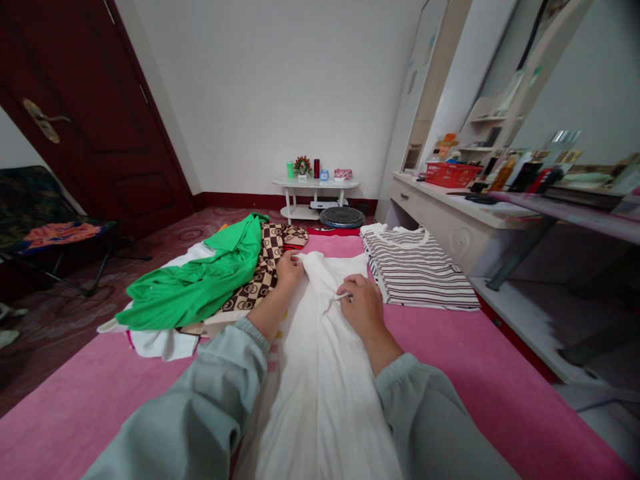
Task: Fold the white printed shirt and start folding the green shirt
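A white garment (330,387) lies lengthwise down the middle of the pink cover (440,353), running from the near edge of the view to its narrower far end. The fingers of the left hand (290,269) grasp its far left corner, while those of the right hand (362,305) are closed on a small bunched fold right of its middle. Left of it is a loose heap: a green garment (200,277) over white cloth, beside a brown-and-cream checkered garment (250,287). To the right, striped clothing (420,267) lies folded flat. Beyond the far edge of the cover are a round dark object (342,217) and a low white table (279,181) bearing small items. Farther right, a red basket (453,175) and bottles stand on a pale worktop (503,212); at far left, orange cloth (63,233) lies on a dark chair (30,190) near a dark red door (100,113).
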{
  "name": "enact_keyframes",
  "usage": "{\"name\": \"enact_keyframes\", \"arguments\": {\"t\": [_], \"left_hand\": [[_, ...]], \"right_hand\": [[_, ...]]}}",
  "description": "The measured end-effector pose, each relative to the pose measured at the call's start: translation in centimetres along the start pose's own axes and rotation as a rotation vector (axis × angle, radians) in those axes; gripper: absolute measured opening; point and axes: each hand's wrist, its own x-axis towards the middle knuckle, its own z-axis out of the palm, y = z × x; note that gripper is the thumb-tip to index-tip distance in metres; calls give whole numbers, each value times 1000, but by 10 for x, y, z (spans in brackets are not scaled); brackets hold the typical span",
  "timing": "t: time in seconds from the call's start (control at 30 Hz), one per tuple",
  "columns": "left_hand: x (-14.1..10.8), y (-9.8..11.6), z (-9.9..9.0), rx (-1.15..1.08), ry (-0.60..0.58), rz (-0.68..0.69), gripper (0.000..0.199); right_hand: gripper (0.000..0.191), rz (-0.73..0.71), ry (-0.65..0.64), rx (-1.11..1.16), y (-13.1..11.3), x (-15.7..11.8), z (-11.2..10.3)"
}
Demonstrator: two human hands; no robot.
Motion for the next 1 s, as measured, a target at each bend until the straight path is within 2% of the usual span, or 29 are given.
{"name": "enact_keyframes", "arguments": {"t": [0.17,0.27,0.4,0.5,0.57,0.6,0.7,0.8,0.93,1.0], "left_hand": [[-2,6,-1,101,33,-52,33],[-1,17,-1,192,-14,-66,51],[-6,23,2,311,-118,-23,63],[-17,22,2,346,-6,94,60],[-25,23,0,415,95,206,49],[-28,25,-1,445,108,264,39],[-33,29,-3,465,-26,400,14],[-37,32,0,438,-173,480,19],[-42,25,10,427,-264,502,29],[-42,18,13,438,-301,499,39]], "right_hand": [[24,71,16,-26,-3,0,-1],[29,93,-10,-77,-2,1,1],[30,20,-67,-59,3,2,5],[39,-81,-25,13,2,3,5],[40,-159,-7,30,-1,3,4],[39,-184,-14,26,-3,3,3],[35,-159,-60,-20,-7,3,2],[31,-74,-90,-59,-8,2,0],[29,-27,-72,-114,-10,1,-3],[32,-48,-57,-139,-12,0,-3]]}}
